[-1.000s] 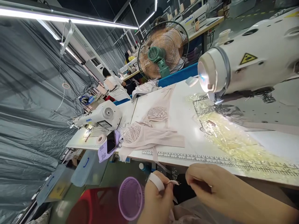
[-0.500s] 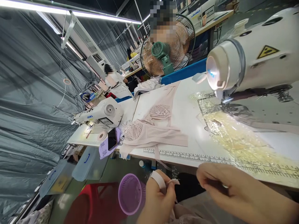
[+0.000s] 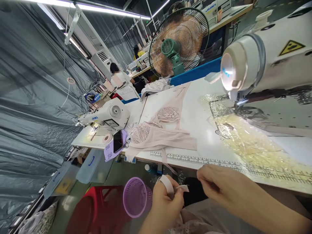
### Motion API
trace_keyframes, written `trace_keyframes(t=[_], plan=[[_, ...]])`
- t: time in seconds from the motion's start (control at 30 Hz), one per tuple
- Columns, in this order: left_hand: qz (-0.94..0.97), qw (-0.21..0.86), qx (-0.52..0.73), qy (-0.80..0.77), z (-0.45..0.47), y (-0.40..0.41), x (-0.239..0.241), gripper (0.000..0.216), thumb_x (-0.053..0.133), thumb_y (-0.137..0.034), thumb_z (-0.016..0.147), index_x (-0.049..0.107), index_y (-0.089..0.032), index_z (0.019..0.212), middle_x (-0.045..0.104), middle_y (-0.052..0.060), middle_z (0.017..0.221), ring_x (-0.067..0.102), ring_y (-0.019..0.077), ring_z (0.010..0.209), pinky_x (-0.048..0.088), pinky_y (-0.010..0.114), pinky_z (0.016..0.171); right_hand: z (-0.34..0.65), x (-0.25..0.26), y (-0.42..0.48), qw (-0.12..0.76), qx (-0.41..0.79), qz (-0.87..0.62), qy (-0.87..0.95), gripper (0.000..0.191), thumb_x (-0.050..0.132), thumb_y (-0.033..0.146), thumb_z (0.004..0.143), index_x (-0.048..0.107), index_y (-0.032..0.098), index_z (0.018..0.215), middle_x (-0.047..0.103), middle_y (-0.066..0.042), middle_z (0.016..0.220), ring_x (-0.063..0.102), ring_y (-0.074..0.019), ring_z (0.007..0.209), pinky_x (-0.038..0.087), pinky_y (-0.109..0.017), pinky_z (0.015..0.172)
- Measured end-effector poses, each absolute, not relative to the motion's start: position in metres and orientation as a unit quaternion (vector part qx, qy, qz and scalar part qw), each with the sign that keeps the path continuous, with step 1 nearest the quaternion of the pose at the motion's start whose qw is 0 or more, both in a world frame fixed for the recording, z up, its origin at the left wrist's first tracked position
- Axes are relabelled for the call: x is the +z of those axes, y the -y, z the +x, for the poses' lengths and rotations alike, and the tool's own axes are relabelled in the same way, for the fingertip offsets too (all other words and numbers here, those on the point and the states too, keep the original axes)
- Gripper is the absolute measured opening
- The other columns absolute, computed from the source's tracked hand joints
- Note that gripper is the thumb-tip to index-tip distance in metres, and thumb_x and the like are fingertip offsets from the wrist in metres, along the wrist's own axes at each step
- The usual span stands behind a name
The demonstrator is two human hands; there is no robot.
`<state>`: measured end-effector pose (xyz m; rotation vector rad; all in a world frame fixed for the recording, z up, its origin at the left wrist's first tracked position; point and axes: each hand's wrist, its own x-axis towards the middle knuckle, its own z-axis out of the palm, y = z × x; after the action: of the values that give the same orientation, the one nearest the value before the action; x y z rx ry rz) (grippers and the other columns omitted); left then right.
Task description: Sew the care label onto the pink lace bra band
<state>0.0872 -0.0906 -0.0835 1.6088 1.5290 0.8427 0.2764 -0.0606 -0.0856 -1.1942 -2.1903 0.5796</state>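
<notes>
1. Grey plastic sheeting (image 3: 29, 113) hangs left of the white sewing table (image 3: 195, 120).
2. A sewing machine (image 3: 268, 61) stands on the table.
3. A pink lace garment (image 3: 161, 138) lies near the table's front edge.
4. A purple basket (image 3: 136, 201) sits below that edge.
5. The right hand (image 3: 226, 191), below the edge, is curled narrow; I cannot tell whether it holds anything.
6. The left hand (image 3: 165, 206), also below the edge, pinches a white strip (image 3: 182, 188).

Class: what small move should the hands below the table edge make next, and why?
Probably the right hand moves in to pinch the free end of the white strip: the left hand already pinches the strip, and the right hand's curled fingers sit just beside it, apart.
</notes>
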Motion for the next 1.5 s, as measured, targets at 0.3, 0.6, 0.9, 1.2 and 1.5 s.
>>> trace_keyframes(t=[0.3, 0.6, 0.9, 1.2, 1.5], plan=[[0.542, 0.637, 0.369, -0.405, 0.069, 0.088, -0.077, 0.036, 0.065, -0.046, 0.068, 0.047, -0.016, 0.059, 0.043, -0.001, 0.059, 0.033, 0.0028, 0.039, 0.021, 0.019, 0.037, 0.24, -0.096, 0.061, 0.313, 0.515, -0.296, 0.741, 0.031, 0.046, 0.01, 0.076, 0.058, 0.018, 0.103, 0.064, -0.002, 0.096, 0.059, -0.0126, 0.072, 0.046, -0.022, 0.062], [0.41, 0.733, 0.412, -0.353, 0.062, 0.08, -0.072, 0.026, 0.067, -0.029, 0.068, 0.05, -0.014, 0.057, 0.041, -0.005, 0.054, 0.027, -0.0014, 0.029, 0.017, 0.013, 0.027, 0.241, -0.114, 0.058, 0.282, 0.352, -0.359, 0.818, 0.027, 0.046, 0.012, 0.081, 0.059, 0.012, 0.105, 0.067, -0.009, 0.085, 0.061, -0.0224, 0.076, 0.043, -0.031, 0.065], [0.354, 0.756, 0.409, -0.369, 0.068, 0.075, -0.076, 0.023, 0.064, -0.027, 0.072, 0.049, -0.014, 0.062, 0.042, -0.006, 0.058, 0.027, -0.0024, 0.03, 0.015, 0.011, 0.028, 0.248, -0.126, 0.063, 0.242, 0.09, -0.414, 0.873, 0.025, 0.042, 0.0, 0.075, 0.055, 0.019, 0.066, 0.058, -0.003, 0.057, 0.054, -0.0187, 0.049, 0.022, -0.03, 0.046], [0.506, 0.57, 0.418, -0.494, 0.079, 0.084, -0.07, 0.034, 0.05, -0.045, 0.084, 0.054, -0.019, 0.106, 0.058, 0.008, 0.104, 0.04, 0.0003, 0.04, 0.024, 0.018, 0.036, 0.262, -0.114, 0.07, 0.199, 0.406, -0.487, 0.748, 0.031, 0.036, 0.025, 0.086, 0.04, 0.021, 0.056, 0.056, -0.001, 0.053, 0.05, -0.0152, 0.049, 0.027, -0.024, 0.046], [0.647, 0.437, 0.321, -0.536, 0.096, 0.11, -0.043, 0.039, 0.035, -0.042, 0.091, 0.045, -0.026, 0.125, 0.027, 0.014, 0.143, 0.048, 0.0031, 0.048, 0.045, 0.023, 0.047, 0.245, -0.136, 0.063, 0.224, 0.542, -0.474, 0.657, 0.023, 0.042, 0.027, 0.078, 0.039, 0.02, 0.057, 0.045, 0.003, 0.052, 0.038, -0.0116, 0.05, 0.025, -0.024, 0.047]])
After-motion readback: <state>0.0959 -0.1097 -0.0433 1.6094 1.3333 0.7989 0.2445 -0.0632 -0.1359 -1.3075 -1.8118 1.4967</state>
